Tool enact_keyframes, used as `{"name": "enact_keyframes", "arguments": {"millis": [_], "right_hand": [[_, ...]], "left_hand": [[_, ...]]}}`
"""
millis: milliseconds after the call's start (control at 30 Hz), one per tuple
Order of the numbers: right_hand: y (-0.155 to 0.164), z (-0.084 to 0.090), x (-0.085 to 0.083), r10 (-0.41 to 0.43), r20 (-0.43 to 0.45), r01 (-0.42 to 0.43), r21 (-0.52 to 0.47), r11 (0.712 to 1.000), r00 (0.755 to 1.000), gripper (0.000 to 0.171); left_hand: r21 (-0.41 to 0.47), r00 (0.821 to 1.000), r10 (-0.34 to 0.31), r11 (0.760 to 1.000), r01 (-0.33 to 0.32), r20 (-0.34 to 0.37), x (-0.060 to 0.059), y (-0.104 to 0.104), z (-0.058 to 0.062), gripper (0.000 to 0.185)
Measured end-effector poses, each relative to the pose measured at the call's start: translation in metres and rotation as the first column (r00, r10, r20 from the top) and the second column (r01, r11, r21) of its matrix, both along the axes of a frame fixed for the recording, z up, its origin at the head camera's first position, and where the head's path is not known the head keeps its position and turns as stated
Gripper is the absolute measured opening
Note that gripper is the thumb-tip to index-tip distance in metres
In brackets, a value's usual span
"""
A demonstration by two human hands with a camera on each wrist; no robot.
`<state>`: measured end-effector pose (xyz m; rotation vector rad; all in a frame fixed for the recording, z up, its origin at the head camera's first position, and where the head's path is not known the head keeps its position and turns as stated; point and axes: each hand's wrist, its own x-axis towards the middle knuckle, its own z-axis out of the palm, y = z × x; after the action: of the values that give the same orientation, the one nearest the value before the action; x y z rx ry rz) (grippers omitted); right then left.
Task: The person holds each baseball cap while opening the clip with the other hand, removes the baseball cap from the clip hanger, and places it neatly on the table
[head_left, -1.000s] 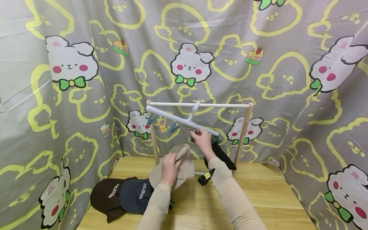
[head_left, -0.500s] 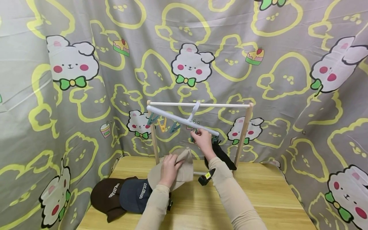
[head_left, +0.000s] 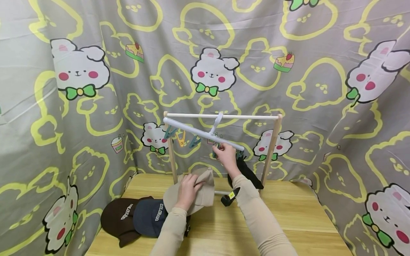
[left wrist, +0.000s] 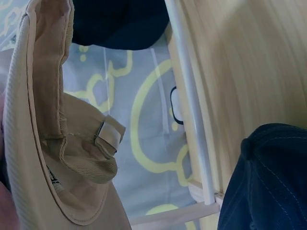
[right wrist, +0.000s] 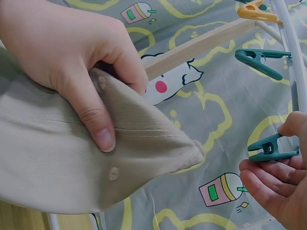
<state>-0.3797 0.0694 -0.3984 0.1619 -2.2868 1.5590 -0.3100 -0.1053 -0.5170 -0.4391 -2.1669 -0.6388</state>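
My left hand [head_left: 188,192] grips a beige cap [head_left: 206,188], its thumb pressing the fabric near an eyelet while the other fingers go behind it. The crown is bunched to a point [right wrist: 194,153], apart from the clip in the right wrist view. My right hand [head_left: 226,156] pinches a green clip [right wrist: 271,147] on the pale hanger [head_left: 192,131] between thumb and fingers. That hanger hooks over the rack's white bar [head_left: 192,116] and tilts down to the right. In the left wrist view the cap's inside and strap buckle [left wrist: 109,136] show.
A black cap [head_left: 246,176] hangs from the hanger's right end, with its buckled strap below. Other clips [head_left: 180,139], green and yellow, hang on the left half. A brown cap [head_left: 116,218] and a navy cap [head_left: 148,217] lie at the table's [head_left: 282,220] left.
My left hand has drawn the beige cap slightly down and to the left, away from the hanger. The right hand stays at the green clip.
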Motion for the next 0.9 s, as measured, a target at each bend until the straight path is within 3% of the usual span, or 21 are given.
{"name": "enact_keyframes", "arguments": {"millis": [300, 900], "right_hand": [[0.0, 0.001, 0.001, 0.003, -0.007, -0.003, 0.002, 1.0, 1.0, 0.028], [0.0, 0.001, 0.002, 0.004, -0.007, -0.004, 0.006, 1.0, 1.0, 0.029]], "left_hand": [[-0.014, 0.999, -0.036, 0.999, 0.037, 0.035, 0.001, -0.004, -0.007, 0.024], [-0.037, 0.997, -0.073, 0.997, 0.073, 0.007, 0.003, -0.007, -0.021, 0.025]]}}
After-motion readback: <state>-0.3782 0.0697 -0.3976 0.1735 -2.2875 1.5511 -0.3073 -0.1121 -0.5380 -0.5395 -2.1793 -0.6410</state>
